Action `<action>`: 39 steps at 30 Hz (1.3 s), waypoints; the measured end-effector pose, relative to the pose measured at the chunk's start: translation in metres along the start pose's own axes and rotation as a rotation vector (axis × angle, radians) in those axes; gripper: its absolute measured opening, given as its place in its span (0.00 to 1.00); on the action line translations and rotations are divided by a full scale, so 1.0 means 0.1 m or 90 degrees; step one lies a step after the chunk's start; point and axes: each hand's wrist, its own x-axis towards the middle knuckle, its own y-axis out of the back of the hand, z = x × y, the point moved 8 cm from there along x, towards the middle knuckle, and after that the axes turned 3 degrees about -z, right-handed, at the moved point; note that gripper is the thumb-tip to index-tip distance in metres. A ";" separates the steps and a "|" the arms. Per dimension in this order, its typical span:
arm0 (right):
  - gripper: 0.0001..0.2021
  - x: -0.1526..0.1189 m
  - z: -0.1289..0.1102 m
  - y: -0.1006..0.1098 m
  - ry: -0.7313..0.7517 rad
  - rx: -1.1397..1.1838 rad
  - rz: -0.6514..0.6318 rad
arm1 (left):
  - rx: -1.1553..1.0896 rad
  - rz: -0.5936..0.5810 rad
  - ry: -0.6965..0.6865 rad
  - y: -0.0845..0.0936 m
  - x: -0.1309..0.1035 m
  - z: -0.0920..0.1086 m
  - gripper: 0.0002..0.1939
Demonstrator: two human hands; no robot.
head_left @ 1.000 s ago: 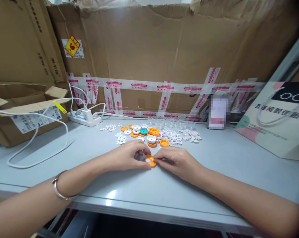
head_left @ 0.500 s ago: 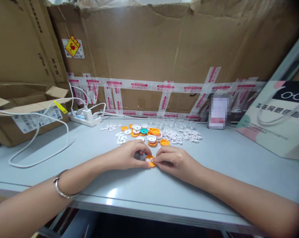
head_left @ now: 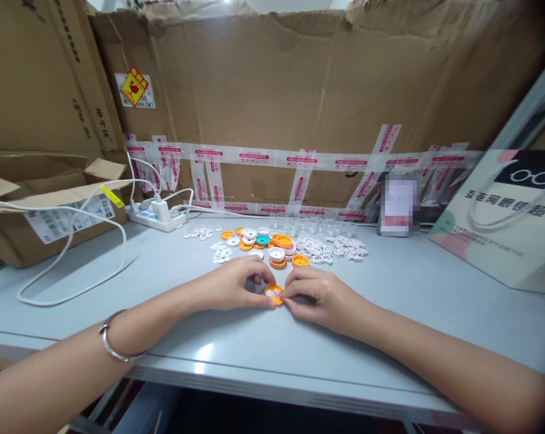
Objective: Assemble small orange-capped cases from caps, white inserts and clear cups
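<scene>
A round orange plastic cap (head_left: 277,301) with small white parts inside lies on the table between my hands. My left hand (head_left: 248,282) grips its left side between thumb and finger. My right hand (head_left: 315,293) pinches at the cap's right side, its fingertips on a small white piece too tiny to name. Just beyond sits a pile of orange, white and teal round caps, among them a white cap (head_left: 277,255), an orange cap (head_left: 300,260) and a teal cap (head_left: 262,240).
Small white discs (head_left: 221,253) lie left of the pile; white lattice-like pieces (head_left: 318,249) and clear round pieces lie right. Around stand a power strip (head_left: 157,220) with white cables, an open cardboard box (head_left: 10,235), a phone (head_left: 395,208) and a paper bag (head_left: 503,241).
Both hands stay at the orange cap, with only a slight shift of the right fingertips. The whole view has moved a little.
</scene>
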 end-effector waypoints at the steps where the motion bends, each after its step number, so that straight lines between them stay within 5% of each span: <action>1: 0.07 0.00 0.00 0.00 -0.004 -0.003 -0.005 | -0.002 0.002 0.000 0.00 0.00 0.00 0.16; 5: 0.07 0.01 -0.03 0.06 -0.003 0.002 0.005 | -0.012 0.001 -0.004 -0.01 0.00 0.01 0.15; 11: 0.07 0.02 0.05 0.47 -0.008 -0.020 0.164 | -0.061 -0.005 0.022 0.00 0.00 -0.05 0.19; 16: 0.09 -0.01 0.25 0.69 -0.103 -0.057 0.193 | -0.055 0.115 0.079 0.28 0.01 -0.19 0.15; 20: 0.13 -0.02 0.37 0.70 -0.176 -0.052 0.173 | 0.025 0.188 0.084 0.42 0.09 -0.19 0.13; 27: 0.13 -0.01 0.42 0.62 -0.178 -0.030 0.142 | 0.140 0.135 0.021 0.27 0.42 -0.09 0.13; 35: 0.13 0.00 0.45 0.57 -0.196 -0.020 0.115 | 0.054 0.160 0.039 0.31 0.45 -0.22 0.11; 39: 0.12 -0.01 0.43 0.56 -0.200 -0.003 0.103 | -0.072 0.113 0.078 0.36 0.36 -0.25 0.11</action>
